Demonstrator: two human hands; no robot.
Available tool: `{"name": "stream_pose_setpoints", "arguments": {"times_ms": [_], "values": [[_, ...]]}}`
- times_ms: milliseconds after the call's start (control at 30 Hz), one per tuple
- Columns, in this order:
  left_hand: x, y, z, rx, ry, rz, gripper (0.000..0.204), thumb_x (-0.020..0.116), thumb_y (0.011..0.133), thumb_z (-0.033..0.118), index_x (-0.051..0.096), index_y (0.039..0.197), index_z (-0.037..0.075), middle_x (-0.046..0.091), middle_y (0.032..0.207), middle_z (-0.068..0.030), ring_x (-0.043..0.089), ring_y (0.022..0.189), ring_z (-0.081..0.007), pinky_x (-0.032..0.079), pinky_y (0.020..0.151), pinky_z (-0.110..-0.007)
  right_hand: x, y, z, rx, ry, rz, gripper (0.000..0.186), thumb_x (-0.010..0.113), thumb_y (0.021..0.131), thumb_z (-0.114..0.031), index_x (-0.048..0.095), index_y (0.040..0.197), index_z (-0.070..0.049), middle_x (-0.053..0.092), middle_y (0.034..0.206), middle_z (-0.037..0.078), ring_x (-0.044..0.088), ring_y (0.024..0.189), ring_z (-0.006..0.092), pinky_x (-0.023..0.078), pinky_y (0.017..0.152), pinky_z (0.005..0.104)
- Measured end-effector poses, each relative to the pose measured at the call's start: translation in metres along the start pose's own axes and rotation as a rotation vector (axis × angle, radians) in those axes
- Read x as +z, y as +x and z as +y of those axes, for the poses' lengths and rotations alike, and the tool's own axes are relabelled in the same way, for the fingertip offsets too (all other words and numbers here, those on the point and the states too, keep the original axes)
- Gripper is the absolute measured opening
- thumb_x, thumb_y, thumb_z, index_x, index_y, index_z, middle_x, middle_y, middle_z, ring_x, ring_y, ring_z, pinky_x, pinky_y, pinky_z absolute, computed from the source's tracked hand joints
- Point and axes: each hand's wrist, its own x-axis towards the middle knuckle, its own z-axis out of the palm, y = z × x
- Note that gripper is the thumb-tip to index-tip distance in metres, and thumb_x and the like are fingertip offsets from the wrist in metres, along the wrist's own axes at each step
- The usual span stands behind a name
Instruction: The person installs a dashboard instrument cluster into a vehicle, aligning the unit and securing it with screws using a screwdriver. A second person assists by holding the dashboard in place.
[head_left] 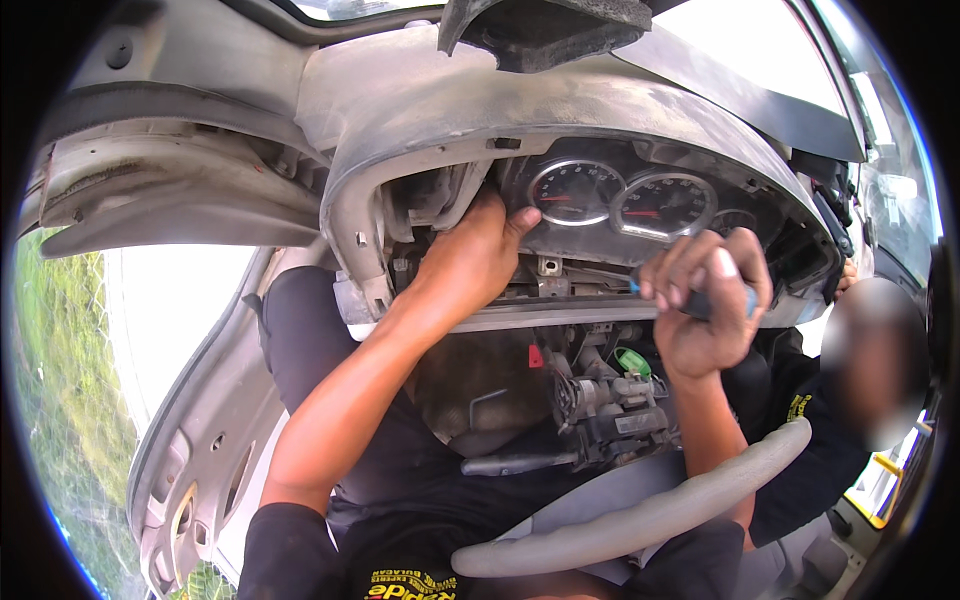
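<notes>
The instrument cluster (620,205), with two round dials and a smaller one at the right, sits in its opening in the grey dashboard (590,100). At its left edge my left hand (475,250) is closed, the thumb near the front face and the other fingers mostly hidden behind the edge. My right hand (712,300) is wrapped round the handle of a blue-and-dark screwdriver (715,300), in front of the cluster's lower right. The blue end of the tool points left, toward the gap below the dials; its tip is hard to make out.
The steering wheel (640,510) lies loose across my lap. Below the dashboard is the bare steering column (610,390) with a green part. Another person (800,400) leans in at the right, a hand near the dashboard's right end. The open door (190,480) is at left.
</notes>
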Motion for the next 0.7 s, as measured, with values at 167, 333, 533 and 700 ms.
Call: {"name": "stream_pose_setpoints", "arguments": {"times_ms": [167,333,533,700], "values": [[-0.013,0.004,0.019,-0.228,0.012,-0.141,0.095,0.066,0.096,0.064,0.046,0.141,-0.017,0.059,0.134,-0.0427,0.057,0.133,-0.0511,0.043,0.114,-0.047,-0.039,0.013,-0.047,-0.16,0.048,0.128,0.028,0.043,0.109,-0.024,0.045,0.086,-0.009,0.048,0.065,0.006,0.045,0.052,0.0152,0.046,0.051,0.0339],[-0.005,0.003,0.018,-0.106,-0.021,-0.036,0.083,0.062,0.102,0.058,0.048,0.14,-0.015,0.059,0.134,-0.0416,0.056,0.134,-0.0504,0.044,0.112,-0.048,-0.149,0.012,-0.077,0.013,0.027,0.734,0.022,0.057,0.103,-0.021,0.05,0.086,-0.009,0.048,0.069,0.003,0.045,0.055,0.0137,0.04,0.055,0.0309],[0.001,0.002,0.015,-0.062,-0.046,0.009,0.077,0.057,0.105,0.055,0.046,0.143,-0.011,0.059,0.135,-0.0402,0.055,0.133,-0.0516,0.043,0.111,-0.049,-0.199,0.002,-0.072,-0.085,-0.001,0.918,0.02,0.059,0.1,-0.02,0.05,0.084,-0.01,0.05,0.069,0.004,0.045,0.05,0.0153,0.037,0.05,0.0321],[-0.004,0.0,0.02,-0.092,-0.011,-0.002,0.076,0.056,0.106,0.055,0.045,0.145,-0.01,0.058,0.136,-0.0395,0.054,0.134,-0.0509,0.043,0.111,-0.049,-0.125,-0.005,-0.083,-0.305,-0.311,0.642,0.026,0.055,0.101,-0.023,0.052,0.081,-0.007,0.048,0.065,0.005,0.045,0.048,0.0152,0.037,0.046,0.0303]]}}
